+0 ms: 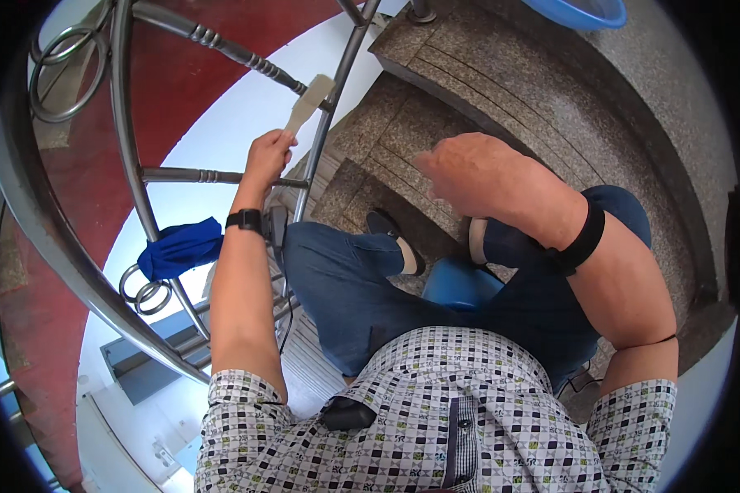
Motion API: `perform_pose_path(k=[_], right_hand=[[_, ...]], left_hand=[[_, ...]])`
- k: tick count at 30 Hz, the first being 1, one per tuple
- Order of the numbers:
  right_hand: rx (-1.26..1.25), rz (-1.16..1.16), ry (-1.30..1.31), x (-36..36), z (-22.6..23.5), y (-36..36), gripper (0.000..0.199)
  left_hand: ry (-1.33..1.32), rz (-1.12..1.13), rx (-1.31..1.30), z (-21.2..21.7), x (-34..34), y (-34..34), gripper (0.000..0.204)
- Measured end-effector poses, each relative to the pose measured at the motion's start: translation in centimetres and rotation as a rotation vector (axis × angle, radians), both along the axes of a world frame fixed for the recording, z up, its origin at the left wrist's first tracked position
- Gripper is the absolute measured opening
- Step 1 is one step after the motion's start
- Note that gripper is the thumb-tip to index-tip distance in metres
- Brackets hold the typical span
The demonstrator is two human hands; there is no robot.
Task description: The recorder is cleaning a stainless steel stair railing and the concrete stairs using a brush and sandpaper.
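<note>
My left hand (270,158) is closed round the handle of a pale, flat brush (311,99). The brush's wide head points up and away, over a thin horizontal bar (247,64) of the metal railing where it meets a slanting post (337,94); whether they touch I cannot tell. In front of my knees, above the stone steps, my right hand (462,168) hangs with its back toward me. Its fingers are smeared by motion and partly hidden, and nothing shows in them.
A blue cloth (181,248) hangs on the railing beside my left forearm. Granite steps (477,82) rise ahead to the right, with a blue basin (580,11) at the top. Between my legs is a blue plastic object (460,285), partly covered. The thick curved handrail (49,222) runs down the left.
</note>
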State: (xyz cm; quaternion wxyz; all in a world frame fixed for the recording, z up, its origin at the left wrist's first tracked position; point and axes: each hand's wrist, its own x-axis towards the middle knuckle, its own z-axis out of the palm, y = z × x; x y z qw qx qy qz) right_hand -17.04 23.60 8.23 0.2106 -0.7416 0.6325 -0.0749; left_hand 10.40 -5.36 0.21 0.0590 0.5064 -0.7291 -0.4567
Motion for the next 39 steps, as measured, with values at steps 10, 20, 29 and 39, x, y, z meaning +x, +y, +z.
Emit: perform_pose_path(k=[10,20,29,39], right_hand=[[0.173,-0.047,0.040,0.0,0.4,-0.2,0.027],[-0.026,0.010,0.011,-0.4,0.3,0.8,0.023],[0.144,-0.020,0.050,-0.5,0.1,-0.2,0.028],[0.109,-0.047,0.023,0.0,0.5,-0.2,0.024]], left_hand=[[-0.036,0.052,-0.072,0.7,-3.7,1.8,0.031],[-0.028,0.116,-0.002,1.8,0.6,3.5,0.029],[0.050,0.179,0.057,1.0,-5.9,2.9,0.028],[0.158,0.315,0.053,-1.0,-4.1,6.6,0.028]])
